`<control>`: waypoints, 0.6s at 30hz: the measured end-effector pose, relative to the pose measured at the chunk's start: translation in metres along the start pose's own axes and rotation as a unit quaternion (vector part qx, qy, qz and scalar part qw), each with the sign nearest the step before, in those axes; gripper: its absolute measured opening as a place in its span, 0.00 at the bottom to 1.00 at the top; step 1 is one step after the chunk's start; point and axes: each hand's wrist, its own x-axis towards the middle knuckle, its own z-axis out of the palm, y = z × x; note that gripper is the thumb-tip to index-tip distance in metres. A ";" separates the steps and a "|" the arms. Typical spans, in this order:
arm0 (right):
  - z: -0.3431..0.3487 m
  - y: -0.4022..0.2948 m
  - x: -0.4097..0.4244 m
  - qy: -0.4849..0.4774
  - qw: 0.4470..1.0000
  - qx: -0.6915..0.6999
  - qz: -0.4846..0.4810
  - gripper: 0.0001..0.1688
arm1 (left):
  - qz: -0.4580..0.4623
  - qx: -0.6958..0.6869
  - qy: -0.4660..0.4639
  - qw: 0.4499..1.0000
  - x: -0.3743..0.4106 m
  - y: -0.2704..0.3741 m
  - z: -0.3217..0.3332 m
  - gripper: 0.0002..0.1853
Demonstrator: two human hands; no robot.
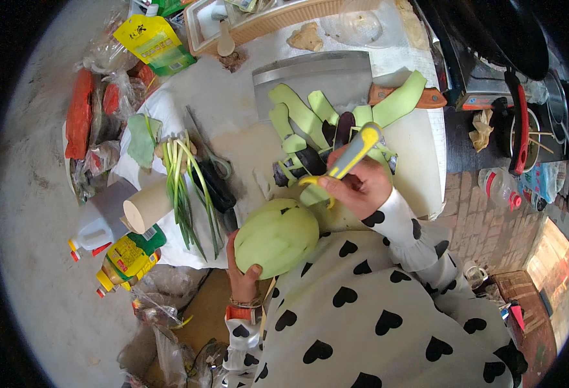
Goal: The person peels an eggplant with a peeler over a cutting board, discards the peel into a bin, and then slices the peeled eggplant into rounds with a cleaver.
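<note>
My left hand [243,279] grips the lower left side of a large peeled eggplant [277,237], pale green all over with a small dark patch of skin at its top. Up and to the right of it, my right hand [362,186] holds a yellow and grey peeler [357,150], its yellow head pointing down toward the eggplant without clearly touching it. Under and beyond the peeler lie strips of peel [308,160], dark purple on one face and pale green on the other. Several thick green slices [400,99] overlap the cleaver [313,77] and its wooden handle.
Spring onions [182,194] and grey scissors [207,145] lie on the left. Beside them are an oil bottle [131,254], a jug of dark liquid [102,218] and a yellow pouch [153,43]. A seasoning box [265,24] stands at the back, a black pan [502,39] at the right.
</note>
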 end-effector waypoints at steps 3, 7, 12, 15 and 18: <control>0.022 -0.008 0.000 -0.033 0.992 0.118 0.027 0.10 | 0.013 0.003 -0.003 1.000 -0.002 0.002 0.003 0.55; 0.023 -0.012 0.003 -0.068 0.995 0.068 0.032 0.09 | 0.052 0.014 -0.015 0.998 -0.002 0.001 0.009 0.56; 0.001 0.013 -0.001 0.015 0.999 -0.045 -0.011 0.10 | 0.054 -0.022 -0.019 0.998 -0.006 -0.007 0.004 0.56; -0.005 -0.008 0.007 0.008 1.000 -0.018 -0.014 0.09 | 0.043 -0.026 -0.027 0.998 -0.003 -0.009 0.004 0.55; -0.003 -0.010 0.002 0.036 0.999 0.016 0.003 0.09 | 0.059 0.011 -0.030 0.998 0.002 -0.012 -0.002 0.52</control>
